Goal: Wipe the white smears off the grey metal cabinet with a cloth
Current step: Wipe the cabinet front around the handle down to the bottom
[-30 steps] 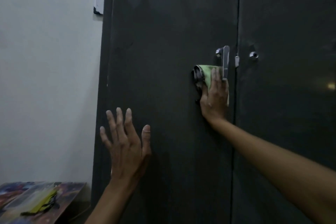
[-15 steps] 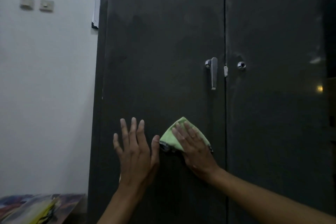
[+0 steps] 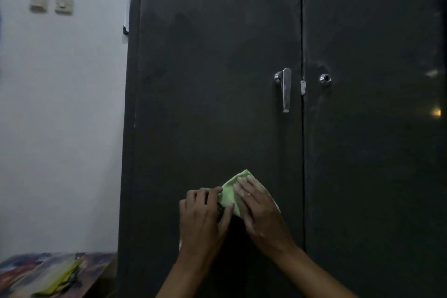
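Observation:
The dark grey metal cabinet [image 3: 212, 80] fills most of the view, with faint whitish smears along the seam between its two doors [image 3: 312, 128]. A folded green cloth [image 3: 229, 191] lies pressed against the lower part of the left door. My right hand [image 3: 261, 210] rests flat on the cloth, fingers pointing up and left. My left hand [image 3: 203, 220] is beside it, its fingertips pinching the cloth's left edge.
A chrome lever handle [image 3: 286, 89] and a round lock [image 3: 325, 78] sit at mid height near the door seam. A white wall with two switches [image 3: 52, 5] is at left. A low surface with a colourful cover [image 3: 48, 273] stands at bottom left.
My right hand brought the cloth down from beside the handle to the lower door. My left hand moved right from flat on the door and closed its fingers on the cloth's edge.

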`<state>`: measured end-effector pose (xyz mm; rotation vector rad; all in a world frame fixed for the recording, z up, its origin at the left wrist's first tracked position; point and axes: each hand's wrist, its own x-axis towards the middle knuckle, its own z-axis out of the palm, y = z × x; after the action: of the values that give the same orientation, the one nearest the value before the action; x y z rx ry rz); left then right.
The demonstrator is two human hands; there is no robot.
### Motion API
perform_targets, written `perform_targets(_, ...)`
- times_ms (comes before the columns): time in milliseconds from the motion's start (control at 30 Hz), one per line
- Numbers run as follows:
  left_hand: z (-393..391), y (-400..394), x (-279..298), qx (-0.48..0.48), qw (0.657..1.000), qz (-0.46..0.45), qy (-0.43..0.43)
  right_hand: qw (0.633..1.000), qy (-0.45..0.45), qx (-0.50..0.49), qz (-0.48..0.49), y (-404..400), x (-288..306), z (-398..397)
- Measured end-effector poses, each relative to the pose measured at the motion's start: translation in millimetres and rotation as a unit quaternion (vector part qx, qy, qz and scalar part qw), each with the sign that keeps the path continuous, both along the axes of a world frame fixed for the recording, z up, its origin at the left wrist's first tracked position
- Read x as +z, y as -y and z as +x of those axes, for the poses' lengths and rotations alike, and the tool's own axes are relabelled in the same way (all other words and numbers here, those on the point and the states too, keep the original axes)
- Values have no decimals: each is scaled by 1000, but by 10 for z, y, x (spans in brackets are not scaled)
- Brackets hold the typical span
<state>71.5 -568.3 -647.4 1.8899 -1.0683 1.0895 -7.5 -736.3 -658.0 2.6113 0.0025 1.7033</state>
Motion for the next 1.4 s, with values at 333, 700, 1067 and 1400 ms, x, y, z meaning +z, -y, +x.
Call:
perform_targets(333,45,150,-32,-4,1000,-12,2,967,117,6,228,24,-13,-76)
perform_targets(700,-86,351,-103,-59,998,27,-12,987,123,7,108,203,-122,-295)
perform_targets(1067,108,-238,-155,-310,869,81,-377,918,-112,259,280,-2,-38,-317)
perform_targets(1400,297,-493,-558,-414,722,170,-528,828,-334,263,365,-179,-215,-230)
